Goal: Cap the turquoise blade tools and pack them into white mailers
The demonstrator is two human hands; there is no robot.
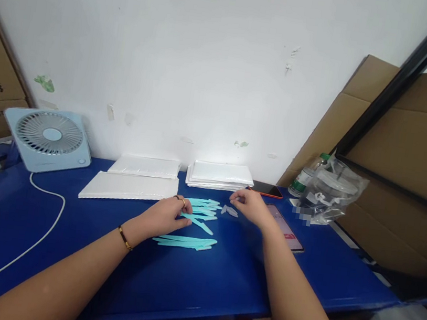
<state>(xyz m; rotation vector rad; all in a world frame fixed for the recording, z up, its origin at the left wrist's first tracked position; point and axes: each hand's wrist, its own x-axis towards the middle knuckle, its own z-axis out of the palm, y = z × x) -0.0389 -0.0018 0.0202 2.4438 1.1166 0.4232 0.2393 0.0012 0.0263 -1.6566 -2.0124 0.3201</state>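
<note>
Thin teal eyebrow razors (206,213) lie fanned out on the blue table. My left hand (166,216) is over their left ends, its thumb and fingers closed on one of them; the gripped end is hidden. Nearer the front edge, a separate small bunch of teal razors (186,242) lies side by side. To the right of the fan are a few small translucent caps (231,212). Just beyond these, my right hand (249,205) pinches what looks like another small translucent cap, mostly covered by the fingertips.
White padded packets (134,188) lie at left, and a stack of white packets (221,174) stands against the wall. A phone (285,231) lies beneath my right forearm, an orange-edged phone (267,189) behind. A bagged cup (332,192), bottle (303,179) and blue fan (50,137) flank the workspace.
</note>
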